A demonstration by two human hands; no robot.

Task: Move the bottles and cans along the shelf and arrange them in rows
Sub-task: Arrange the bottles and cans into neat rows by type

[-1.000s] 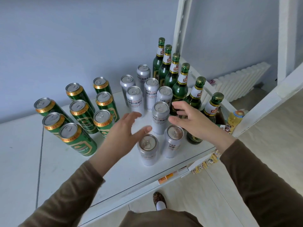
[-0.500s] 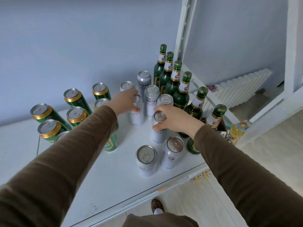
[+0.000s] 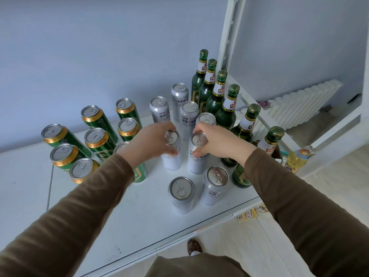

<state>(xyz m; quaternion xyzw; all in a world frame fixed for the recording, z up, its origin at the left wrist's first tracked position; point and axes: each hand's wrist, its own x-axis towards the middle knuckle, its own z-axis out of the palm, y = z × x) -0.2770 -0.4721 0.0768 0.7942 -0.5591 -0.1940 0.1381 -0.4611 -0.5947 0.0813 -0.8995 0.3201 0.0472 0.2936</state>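
the task was judged to be well advanced: the green bottles [image 3: 225,108] had been lined up in a single row along the right edge of the white shelf [image 3: 123,216], and the green cans [image 3: 95,124] were grouped in rough rows at the left, though the nearest ones were partly hidden by the left sleeve; the silver cans [image 3: 179,98] in the middle were only loosely ranked, and that group was taken to be what was left to straighten. the left hand [image 3: 148,140] was seen curled around the upper part of one silver can [image 3: 172,154], thumb on the near side and the other fingers wrapped over the far side; the right hand [image 3: 215,139] was closed in the same manner around the neighbouring silver can [image 3: 198,156], just beside the first. two further silver cans [image 3: 181,194] were left standing apart at the front edge. the cans were smooth, cylindrical metal with ring-pull lids, the green ones banded in gold; the bottles were glossy dark glass with slim necks, paper labels and crimped caps; the shelf surface was flat, matt and painted
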